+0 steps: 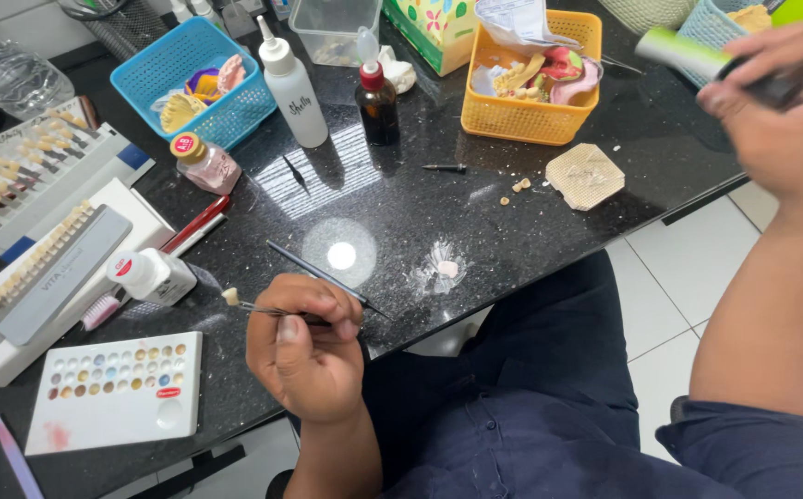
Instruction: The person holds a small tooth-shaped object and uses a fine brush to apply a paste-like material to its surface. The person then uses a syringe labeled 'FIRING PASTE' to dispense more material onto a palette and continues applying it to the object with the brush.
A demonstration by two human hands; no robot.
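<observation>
Head view: the left hand (304, 346) is pinching tweezers (267, 310) gripping one small tooth (229, 296), plus one thin brush (326, 277). Just left of it, one white bottle (152, 275) is lying beside one white colour palette (115, 392). The right hand (784, 102), far right, is closing around one green-and-white tube (688, 54) near two baskets, one blue (193, 79), one orange (531, 102).

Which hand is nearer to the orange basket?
Right. The right hand is beside the orange basket, at its right; the left hand is far below it.
</observation>
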